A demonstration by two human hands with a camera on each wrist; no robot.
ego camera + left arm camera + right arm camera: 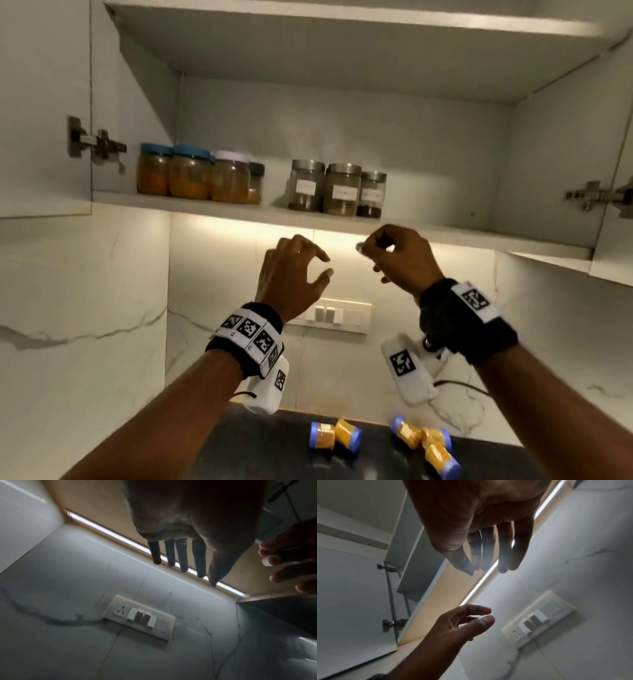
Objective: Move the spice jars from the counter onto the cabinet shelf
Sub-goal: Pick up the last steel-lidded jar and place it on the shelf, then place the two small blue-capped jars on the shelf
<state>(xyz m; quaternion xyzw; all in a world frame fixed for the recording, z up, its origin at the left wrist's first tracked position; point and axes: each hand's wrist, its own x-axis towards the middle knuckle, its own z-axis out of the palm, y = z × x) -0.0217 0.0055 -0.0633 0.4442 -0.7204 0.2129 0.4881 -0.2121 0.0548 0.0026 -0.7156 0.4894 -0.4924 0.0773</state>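
Several small spice jars with blue lids and yellow contents lie on their sides on the dark counter [260, 448], a pair [334, 437] in the middle and a cluster [426, 443] to the right. Both hands are raised just below the front edge of the cabinet shelf [445, 236]. My left hand [325, 265] is empty, its fingers loosely curved and spread [183, 561]. The right hand [380, 253] hangs beside it with relaxed fingers [488, 563] and holds nothing. On the shelf stand jars with blue and white lids [191, 174] at the left and three labelled steel-lidded jars [339, 188] in the middle.
Both cabinet doors stand open, with hinges at the left [92, 140] and right [592, 197]. The shelf's right part is bare. A switch and socket panel [339, 315] sits on the marble wall behind my hands, under a light strip [109, 530].
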